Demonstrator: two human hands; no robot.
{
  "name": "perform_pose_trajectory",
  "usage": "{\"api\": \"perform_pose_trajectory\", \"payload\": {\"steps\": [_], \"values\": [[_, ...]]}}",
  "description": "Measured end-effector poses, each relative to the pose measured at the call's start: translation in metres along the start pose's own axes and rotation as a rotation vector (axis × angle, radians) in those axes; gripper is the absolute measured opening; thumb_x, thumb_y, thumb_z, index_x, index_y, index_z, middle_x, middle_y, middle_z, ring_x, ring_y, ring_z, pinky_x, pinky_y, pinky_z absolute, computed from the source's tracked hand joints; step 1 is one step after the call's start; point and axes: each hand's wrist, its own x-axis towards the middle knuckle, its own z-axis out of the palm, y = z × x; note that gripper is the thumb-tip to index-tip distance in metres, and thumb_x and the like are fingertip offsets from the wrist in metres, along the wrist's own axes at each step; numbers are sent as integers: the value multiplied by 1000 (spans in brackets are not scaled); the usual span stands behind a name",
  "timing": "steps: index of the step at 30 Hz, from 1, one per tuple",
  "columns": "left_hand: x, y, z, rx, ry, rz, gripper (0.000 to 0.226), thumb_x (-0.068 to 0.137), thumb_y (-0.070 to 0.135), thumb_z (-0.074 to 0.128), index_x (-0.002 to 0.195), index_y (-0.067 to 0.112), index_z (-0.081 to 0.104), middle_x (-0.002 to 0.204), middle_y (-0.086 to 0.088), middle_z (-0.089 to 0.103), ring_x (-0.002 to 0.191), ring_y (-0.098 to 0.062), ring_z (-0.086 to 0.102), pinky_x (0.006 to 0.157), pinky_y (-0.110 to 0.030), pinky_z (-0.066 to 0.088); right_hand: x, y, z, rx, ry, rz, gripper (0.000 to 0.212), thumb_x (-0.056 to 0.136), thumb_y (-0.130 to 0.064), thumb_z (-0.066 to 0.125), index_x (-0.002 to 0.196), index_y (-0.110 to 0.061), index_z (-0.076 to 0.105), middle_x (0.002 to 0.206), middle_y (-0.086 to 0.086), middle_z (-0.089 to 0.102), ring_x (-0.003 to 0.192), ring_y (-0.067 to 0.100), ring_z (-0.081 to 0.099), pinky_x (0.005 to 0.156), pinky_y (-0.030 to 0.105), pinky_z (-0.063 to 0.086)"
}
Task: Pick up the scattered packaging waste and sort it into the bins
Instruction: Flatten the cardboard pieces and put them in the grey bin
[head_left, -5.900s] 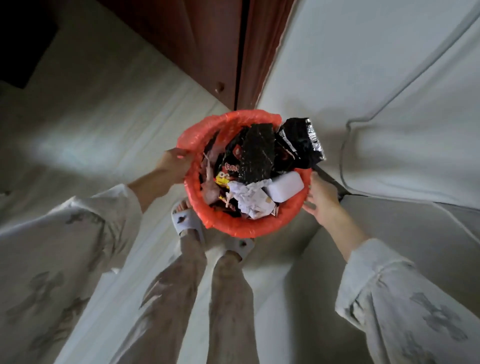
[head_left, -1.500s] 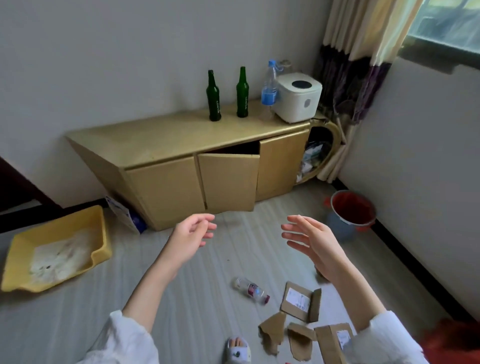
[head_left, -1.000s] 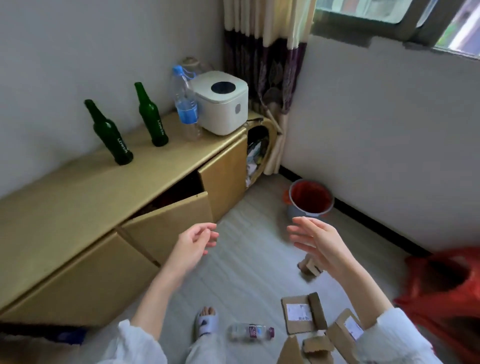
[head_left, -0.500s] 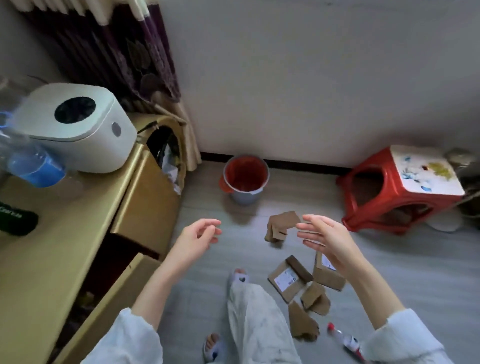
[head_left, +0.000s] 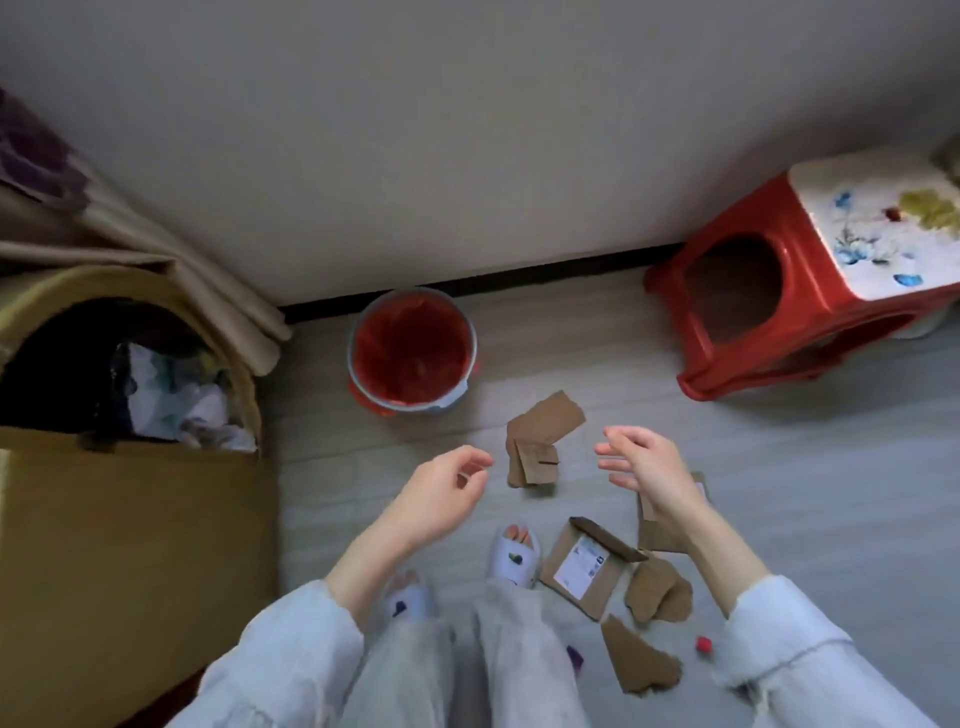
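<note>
Nothing picked up yet: all the cardboard you can see lies on the floor.

Nearest you, torn cardboard scraps (head_left: 644, 662) and a labelled flattened box (head_left: 584, 566) sit just beside your feet, with a small red cap (head_left: 703, 644) close by. Your left hand (head_left: 441, 499) and right hand (head_left: 649, 467) hover empty, fingers loose, either side of a folded cardboard piece (head_left: 540, 441). Beyond it the red-lined bin (head_left: 413, 356) stands by the wall and looks empty, so the sorting is all ahead.
</note>
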Motion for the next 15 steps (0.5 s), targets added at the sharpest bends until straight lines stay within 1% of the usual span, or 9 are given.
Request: {"api": "perform_pose_trajectory", "payload": {"steps": [2, 3, 6, 8, 10, 11, 13, 15], "values": [[51, -15, 15, 38, -43, 11, 25, 94, 20, 48, 116, 19, 59, 112, 2, 64, 87, -8, 55, 77, -13, 36, 48, 28, 10, -16, 9, 30, 13, 96, -18, 48, 104, -10, 54, 90, 5, 62, 81, 20, 59, 74, 28, 47], [83, -30, 28, 44, -56, 15, 25, 94, 19, 48, 116, 18, 60, 113, 2, 64, 88, -9, 55, 77, -13, 36, 77, 48, 16, -37, 18, 35, 12, 95, -17, 49, 104, -11, 54, 89, 5, 63, 81, 19, 60, 76, 31, 48], [162, -81, 65, 86, -74, 24, 28, 94, 17, 47, 119, 15, 59, 117, -1, 63, 98, -16, 59, 83, -16, 36, 151, 106, 33, -183, 82, 30, 14, 90, -15, 56, 103, -12, 60, 85, 4, 63, 88, 22, 61, 87, 38, 47], [218, -127, 99, 184, -131, 81, 32, 95, 16, 45, 126, 13, 54, 126, -4, 58, 109, -18, 56, 91, -18, 35, 204, 154, 44, -298, 118, 2, 20, 89, -15, 57, 108, -11, 63, 86, 4, 61, 92, 23, 59, 89, 36, 45], [266, -169, 123, 312, -185, 177, 39, 95, 14, 42, 134, 13, 44, 139, -5, 47, 125, -18, 45, 101, -19, 28, 247, 191, 58, -463, 111, -56, 26, 90, -15, 56, 114, -10, 62, 97, 8, 63, 101, 25, 59, 91, 33, 42], [294, -193, 138, 366, -207, 227, 43, 95, 13, 40, 138, 12, 39, 145, -4, 39, 133, -17, 38, 106, -18, 23, 274, 213, 68, -554, 91, -106, 29, 91, -16, 55, 119, -10, 60, 108, 10, 63, 108, 26, 58, 94, 32, 41], [354, -236, 168, 491, -219, 313, 51, 94, 8, 36, 144, 13, 28, 153, -3, 24, 141, -15, 23, 112, -18, 13, 323, 257, 87, -755, 11, -235, 36, 94, -21, 50, 129, -13, 53, 129, 8, 55, 121, 24, 49, 100, 27, 34], [406, -267, 196, 620, -251, 388, 58, 93, 4, 33, 147, 15, 15, 156, -2, 10, 144, -17, 12, 113, -20, 6, 366, 299, 102, -954, -83, -354, 43, 95, -31, 45, 136, -16, 45, 140, 6, 45, 129, 23, 42, 104, 26, 31]]}}
